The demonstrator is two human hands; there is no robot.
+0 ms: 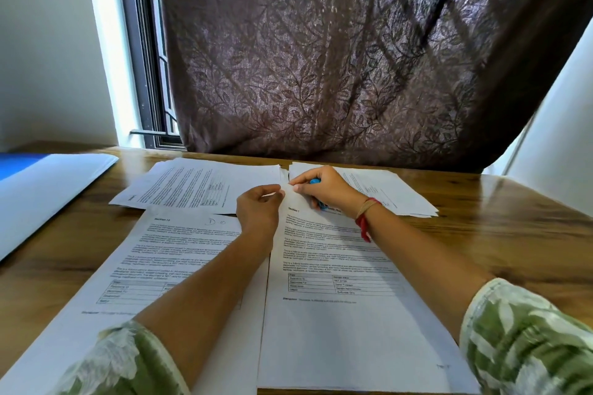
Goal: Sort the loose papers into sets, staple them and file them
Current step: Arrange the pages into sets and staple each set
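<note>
A brown wooden tabletop point(513, 234) with visible grain runs to the far wall. Behind it hangs a dark brown curtain with a leaf pattern point(321, 58), daylight glowing through. To its left a dark-framed window point(141, 58) lets in bright light beside a plain white wall point(48, 42); another white wall point(561, 106) stands right.

Beneath right hand point(324, 191), blue object point(315, 181) mostly covered; type indeterminate. At left edge, folder point(48, 189) cut off. Body print on sheets point(337, 317) illegible.
</note>
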